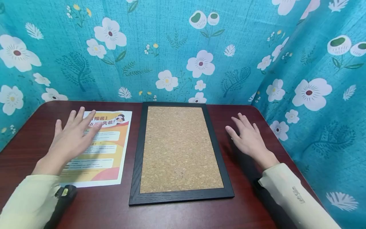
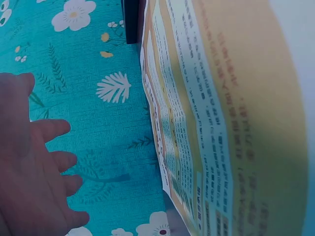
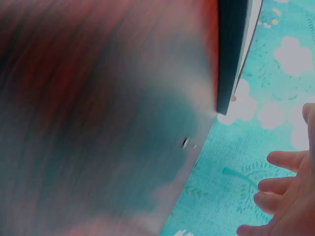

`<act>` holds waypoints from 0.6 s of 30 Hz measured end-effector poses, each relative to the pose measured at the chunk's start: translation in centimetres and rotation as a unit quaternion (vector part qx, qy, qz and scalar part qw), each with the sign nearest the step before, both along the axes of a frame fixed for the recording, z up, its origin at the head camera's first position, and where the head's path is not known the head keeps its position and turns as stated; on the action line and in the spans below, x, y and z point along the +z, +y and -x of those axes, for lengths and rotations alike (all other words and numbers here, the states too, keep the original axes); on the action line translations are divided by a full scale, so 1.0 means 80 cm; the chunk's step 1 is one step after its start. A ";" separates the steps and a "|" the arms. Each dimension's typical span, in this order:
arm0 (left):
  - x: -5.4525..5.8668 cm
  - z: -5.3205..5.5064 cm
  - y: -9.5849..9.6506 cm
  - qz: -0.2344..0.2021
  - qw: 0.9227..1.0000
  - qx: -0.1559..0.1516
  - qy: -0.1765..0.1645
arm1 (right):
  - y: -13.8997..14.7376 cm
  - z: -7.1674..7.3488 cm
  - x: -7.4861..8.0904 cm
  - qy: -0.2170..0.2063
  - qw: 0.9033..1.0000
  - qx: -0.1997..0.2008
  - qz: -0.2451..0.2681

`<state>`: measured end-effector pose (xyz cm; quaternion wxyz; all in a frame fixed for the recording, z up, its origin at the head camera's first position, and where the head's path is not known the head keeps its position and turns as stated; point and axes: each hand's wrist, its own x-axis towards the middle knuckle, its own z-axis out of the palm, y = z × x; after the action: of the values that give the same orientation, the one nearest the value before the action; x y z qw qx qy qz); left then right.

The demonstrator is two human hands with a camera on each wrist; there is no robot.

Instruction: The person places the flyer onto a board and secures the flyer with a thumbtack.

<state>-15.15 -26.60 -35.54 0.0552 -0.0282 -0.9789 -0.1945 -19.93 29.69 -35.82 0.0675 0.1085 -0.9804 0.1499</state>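
Sleeve fabric (image 1: 31, 200), pale and loose, comes in at the lower left, with a dark wrist-worn piece (image 1: 65, 192) at its inner side. From it reaches the left hand (image 1: 71, 138), palm down, its grip well spread: the fingers fan apart and the thumb stands off toward the right. It holds nothing; the left wrist view shows a gap between this hand and the printed sheet (image 1: 105, 163), so the hand hangs above the paper. The sheet lies on the dark reddish-brown surface (image 1: 105, 206), its left part and some of its heading covered from above by the hand. Orange and yellow bands, pale text boxes and a small cartoon figure at the upper right corner show on it.

Next comes the cork board (image 1: 180, 149) in its black frame (image 1: 138, 168), flat on the surface, near the sheet but apart from it, its top edge reaching the surface's far edge. Beyond the board is the right hand (image 1: 248, 138), above the surface with a shadow below. Its grip is also spread, thumb out toward the frame, fingers loosely parted and holding nothing. A teal flowered curtain (image 1: 171, 28) hangs behind and along both sides.
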 end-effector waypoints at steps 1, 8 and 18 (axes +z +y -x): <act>0.000 -0.001 -0.001 -0.003 1.000 0.001 -0.001 | -0.003 0.000 0.000 0.000 1.000 0.005 0.007; 0.003 -0.003 -0.006 -0.035 0.999 0.003 -0.008 | -0.028 0.001 0.004 0.002 0.998 0.031 0.052; 0.011 -0.009 -0.010 -0.112 0.991 0.045 -0.062 | -0.068 -0.006 0.014 -0.019 0.993 0.052 0.106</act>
<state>-14.47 -27.42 -34.64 0.0056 0.0341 -0.9529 -0.3014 -19.41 24.27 -34.69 0.0519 0.1483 -0.9532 0.2581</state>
